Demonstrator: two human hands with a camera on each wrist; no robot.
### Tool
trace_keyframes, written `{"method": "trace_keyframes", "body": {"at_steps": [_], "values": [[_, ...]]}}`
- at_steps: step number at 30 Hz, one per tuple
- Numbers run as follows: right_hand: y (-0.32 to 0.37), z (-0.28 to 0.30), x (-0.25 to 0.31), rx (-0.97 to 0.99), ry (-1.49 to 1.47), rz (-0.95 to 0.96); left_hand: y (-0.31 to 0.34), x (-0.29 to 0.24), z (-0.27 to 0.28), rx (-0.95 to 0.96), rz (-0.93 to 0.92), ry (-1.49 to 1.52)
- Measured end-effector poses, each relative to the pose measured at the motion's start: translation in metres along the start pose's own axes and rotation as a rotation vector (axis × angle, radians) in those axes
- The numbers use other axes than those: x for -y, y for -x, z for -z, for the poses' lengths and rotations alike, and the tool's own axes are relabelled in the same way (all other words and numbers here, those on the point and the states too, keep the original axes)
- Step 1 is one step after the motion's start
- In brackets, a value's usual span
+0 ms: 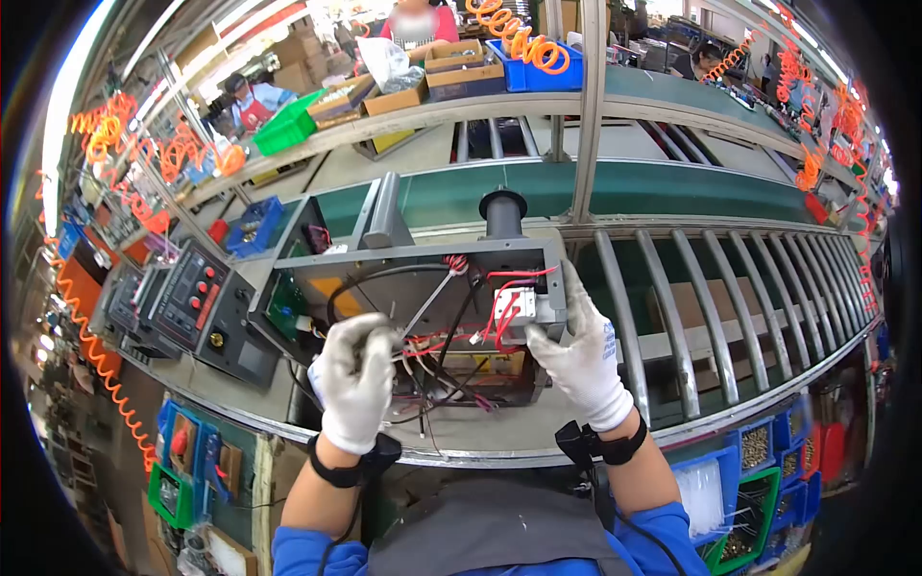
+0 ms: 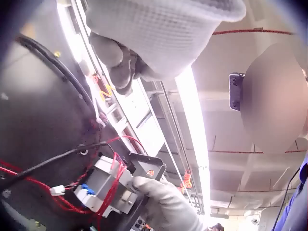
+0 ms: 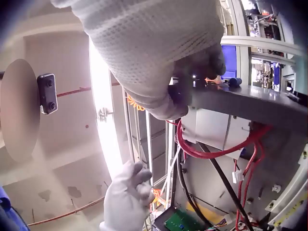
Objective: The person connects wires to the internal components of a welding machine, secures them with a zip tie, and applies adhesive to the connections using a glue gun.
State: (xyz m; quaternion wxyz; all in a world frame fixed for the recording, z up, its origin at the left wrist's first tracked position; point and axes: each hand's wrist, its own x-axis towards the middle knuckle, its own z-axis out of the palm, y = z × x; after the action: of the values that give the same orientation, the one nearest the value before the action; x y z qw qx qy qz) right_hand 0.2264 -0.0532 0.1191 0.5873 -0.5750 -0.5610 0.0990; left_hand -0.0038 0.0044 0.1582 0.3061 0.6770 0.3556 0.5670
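A grey metal case [image 1: 413,257] lies with its open side toward me, wires and parts showing inside. My right hand [image 1: 586,360], in a white knit glove, grips the case's right end wall, the thumb inside and the fingers reaching round outside. Close to that thumb sits a white block-shaped electrical part [image 2: 108,185] with red wires [image 3: 211,153] running from it. My left hand [image 1: 357,379], gloved too, hovers before the case's left half. Its fingers are loosely bent, with nothing seen in them. Inside the case's left end is a green circuit board [image 3: 180,222].
A control panel with red knobs [image 1: 200,302] stands left of the case. To the right runs a roller conveyor [image 1: 715,331]. Behind is a green belt [image 1: 672,187]. Small-parts bins [image 1: 759,446] hang at lower right; a blue bin [image 1: 254,228] sits at back left.
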Motion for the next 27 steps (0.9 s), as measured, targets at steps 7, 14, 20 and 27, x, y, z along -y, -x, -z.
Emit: {"method": "trace_keyframes", "body": {"at_steps": [7, 14, 20, 27], "values": [[0.001, 0.0, 0.022, 0.049, -0.03, -0.339, 0.073, 0.106, 0.085, 0.404, 0.491, -0.44], [0.014, -0.009, 0.023, 0.143, -0.053, -0.311, 0.131, 0.191, 0.054, 0.668, 0.407, -0.564], [0.094, -0.046, 0.019, -0.194, 0.144, -0.033, 0.098, 0.198, 0.014, 0.463, 0.223, -0.597], [0.066, -0.154, 0.08, 0.647, 0.498, 0.528, 0.096, 0.171, 0.08, 0.365, -0.178, -0.443]]}}
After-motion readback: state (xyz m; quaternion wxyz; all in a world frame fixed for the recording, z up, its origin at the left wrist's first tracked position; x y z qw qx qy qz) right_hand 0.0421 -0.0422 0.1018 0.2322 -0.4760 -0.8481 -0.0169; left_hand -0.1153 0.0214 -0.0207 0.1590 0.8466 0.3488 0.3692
